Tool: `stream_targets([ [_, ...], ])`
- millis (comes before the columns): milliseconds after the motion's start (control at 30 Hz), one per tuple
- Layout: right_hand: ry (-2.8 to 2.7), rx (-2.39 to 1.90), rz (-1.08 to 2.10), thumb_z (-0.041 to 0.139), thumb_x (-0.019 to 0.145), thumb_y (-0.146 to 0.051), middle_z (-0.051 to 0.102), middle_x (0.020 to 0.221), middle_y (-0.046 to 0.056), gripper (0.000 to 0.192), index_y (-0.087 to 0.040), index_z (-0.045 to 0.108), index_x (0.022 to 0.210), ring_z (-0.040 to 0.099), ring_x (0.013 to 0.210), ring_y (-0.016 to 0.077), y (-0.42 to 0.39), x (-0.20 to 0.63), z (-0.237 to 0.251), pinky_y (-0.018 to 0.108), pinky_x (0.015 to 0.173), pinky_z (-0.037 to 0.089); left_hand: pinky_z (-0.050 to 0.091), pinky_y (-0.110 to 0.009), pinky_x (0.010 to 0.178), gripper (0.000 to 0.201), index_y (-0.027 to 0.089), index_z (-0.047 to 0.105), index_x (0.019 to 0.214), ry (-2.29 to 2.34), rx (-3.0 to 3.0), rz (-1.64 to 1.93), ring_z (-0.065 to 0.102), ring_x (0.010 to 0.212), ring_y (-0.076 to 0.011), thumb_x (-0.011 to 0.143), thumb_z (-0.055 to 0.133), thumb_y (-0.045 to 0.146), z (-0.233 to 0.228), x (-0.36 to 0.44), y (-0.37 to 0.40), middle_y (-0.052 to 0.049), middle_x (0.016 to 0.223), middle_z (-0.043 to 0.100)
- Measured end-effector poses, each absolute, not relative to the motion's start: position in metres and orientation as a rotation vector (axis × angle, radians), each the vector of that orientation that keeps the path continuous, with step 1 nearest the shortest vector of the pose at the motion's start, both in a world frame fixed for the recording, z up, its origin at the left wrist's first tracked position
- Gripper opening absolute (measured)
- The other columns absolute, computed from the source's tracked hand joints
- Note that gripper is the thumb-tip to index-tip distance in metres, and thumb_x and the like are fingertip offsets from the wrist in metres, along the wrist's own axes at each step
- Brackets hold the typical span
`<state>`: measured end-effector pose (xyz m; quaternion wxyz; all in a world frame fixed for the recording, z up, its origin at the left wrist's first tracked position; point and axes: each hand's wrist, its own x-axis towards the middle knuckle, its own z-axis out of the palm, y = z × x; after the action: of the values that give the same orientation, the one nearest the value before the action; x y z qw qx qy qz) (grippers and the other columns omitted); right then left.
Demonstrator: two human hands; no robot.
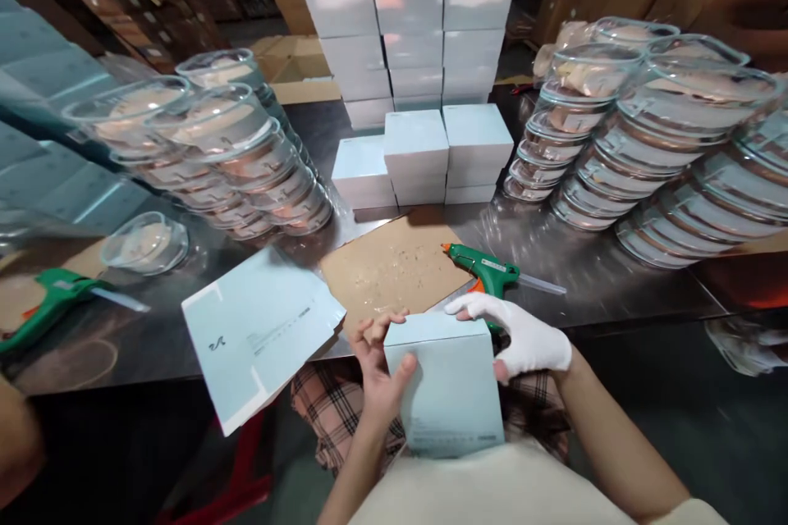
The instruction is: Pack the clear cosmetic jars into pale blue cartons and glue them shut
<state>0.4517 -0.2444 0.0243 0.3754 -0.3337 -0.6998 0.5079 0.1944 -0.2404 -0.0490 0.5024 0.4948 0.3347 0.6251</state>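
A pale blue box (452, 394) with small print near its lower edge is held against my body at the table's front. My bare left hand (382, 365) grips its left side, thumb on the front face and fingers behind the top edge. On the other side, my right hand (523, 336), in a white glove with bare fingertips, holds the box's top right corner and right side. Just beyond the right hand, a green glue gun (489, 267) with an orange tip lies on a brown cardboard sheet (387, 267). Flat printed pale blue cartons (252, 328) lie to the left.
Stacked white boxes (412, 41) rise at the back, with shorter box piles (415, 148) before them. Clear round containers stand in tall stacks at left (246, 156) and right (597, 139). Another green glue gun (49, 299) and a person's arm (18, 443) are at far left.
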Motion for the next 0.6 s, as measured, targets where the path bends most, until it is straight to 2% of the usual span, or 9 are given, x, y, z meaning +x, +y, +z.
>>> stream_targets([
  [67, -1.986, -0.939, 1.137, 0.077, 0.091, -0.046, 0.061, 0.137, 0.012, 0.048, -0.027, 0.068, 0.135, 0.060, 0.126, 0.0254, -0.245, 0.449, 0.031, 0.046, 0.113, 0.046, 0.053, -0.045, 0.104, 0.036, 0.027, 0.064, 0.110, 0.819, 1.305, 1.453, 0.068, 0.118, -0.0267, 0.086, 0.081, 0.048, -0.050, 0.191, -0.238, -0.007, 0.116, 0.066],
  [133, -2.099, -0.949, 1.063, 0.069, 0.096, -0.030, 0.061, 0.133, 0.011, 0.036, -0.027, 0.072, 0.132, 0.061, 0.123, 0.0232, -0.241, 0.446, 0.034, 0.043, 0.111, 0.049, 0.054, -0.044, 0.102, 0.032, 0.022, 0.070, 0.090, 0.865, 1.360, 1.383, 0.067, 0.116, -0.0284, 0.084, 0.081, 0.052, -0.049, 0.189, -0.237, -0.009, 0.113, 0.066],
  [233, -2.085, -0.934, 1.092, 0.071, 0.095, -0.033, 0.060, 0.132, 0.010, 0.031, -0.028, 0.075, 0.126, 0.059, 0.126, 0.0239, -0.239, 0.445, 0.028, 0.044, 0.115, 0.046, 0.056, -0.045, 0.099, 0.034, 0.020, 0.072, 0.080, 0.934, 1.324, 1.360, 0.069, 0.112, -0.0307, 0.080, 0.084, 0.053, -0.042, 0.185, -0.237, -0.010, 0.109, 0.068],
  [267, -1.983, -0.970, 1.126, 0.077, 0.091, -0.040, 0.058, 0.136, 0.011, 0.040, -0.028, 0.073, 0.129, 0.057, 0.131, 0.0257, -0.242, 0.447, 0.024, 0.045, 0.117, 0.044, 0.056, -0.045, 0.100, 0.033, 0.020, 0.072, 0.080, 0.950, 1.310, 1.377, 0.069, 0.112, -0.0305, 0.079, 0.084, 0.050, -0.038, 0.183, -0.236, -0.009, 0.110, 0.068],
  [333, -1.664, -1.091, 1.173, 0.088, 0.075, -0.061, 0.054, 0.143, 0.013, 0.075, -0.028, 0.064, 0.138, 0.056, 0.134, 0.0290, -0.253, 0.449, 0.015, 0.045, 0.114, 0.047, 0.055, -0.045, 0.102, 0.027, 0.023, 0.070, 0.086, 1.029, 1.219, 1.544, 0.068, 0.111, -0.0284, 0.082, 0.082, 0.047, -0.030, 0.177, -0.234, -0.006, 0.114, 0.069],
  [400, -1.396, -1.178, 1.180, 0.083, 0.065, -0.081, 0.060, 0.134, 0.015, 0.094, -0.025, 0.060, 0.137, 0.065, 0.117, 0.0284, -0.271, 0.449, 0.007, 0.042, 0.100, 0.057, 0.055, -0.044, 0.102, 0.022, 0.030, 0.067, 0.102, 1.142, 1.043, 1.822, 0.065, 0.116, -0.0259, 0.091, 0.071, 0.049, -0.023, 0.171, -0.231, 0.000, 0.121, 0.067],
  [467, -1.359, -1.206, 1.226, 0.073, 0.066, -0.090, 0.069, 0.113, 0.012, 0.090, -0.021, 0.067, 0.123, 0.070, 0.095, 0.0256, -0.289, 0.442, 0.001, 0.040, 0.086, 0.061, 0.057, -0.043, 0.099, 0.027, 0.039, 0.059, 0.121, 1.222, 0.845, 2.034, 0.060, 0.123, -0.0257, 0.099, 0.057, 0.056, -0.020, 0.168, -0.228, 0.003, 0.129, 0.064],
  [500, -1.384, -1.225, 1.241, 0.071, 0.068, -0.090, 0.071, 0.104, 0.011, 0.084, -0.020, 0.071, 0.114, 0.070, 0.091, 0.0258, -0.296, 0.437, -0.001, 0.041, 0.085, 0.061, 0.058, -0.043, 0.099, 0.033, 0.042, 0.055, 0.127, 1.237, 0.781, 2.055, 0.059, 0.125, -0.0261, 0.100, 0.054, 0.060, -0.021, 0.170, -0.227, 0.004, 0.131, 0.062],
  [600, -1.346, -1.333, 1.153, 0.070, 0.081, -0.080, 0.076, 0.093, 0.009, 0.063, -0.019, 0.078, 0.099, 0.071, 0.088, 0.0262, -0.301, 0.421, 0.003, 0.040, 0.087, 0.060, 0.054, -0.047, 0.108, 0.046, 0.035, 0.054, 0.127, 1.321, 0.810, 1.855, 0.059, 0.129, -0.0283, 0.093, 0.065, 0.064, -0.025, 0.178, -0.226, -0.001, 0.133, 0.061],
])
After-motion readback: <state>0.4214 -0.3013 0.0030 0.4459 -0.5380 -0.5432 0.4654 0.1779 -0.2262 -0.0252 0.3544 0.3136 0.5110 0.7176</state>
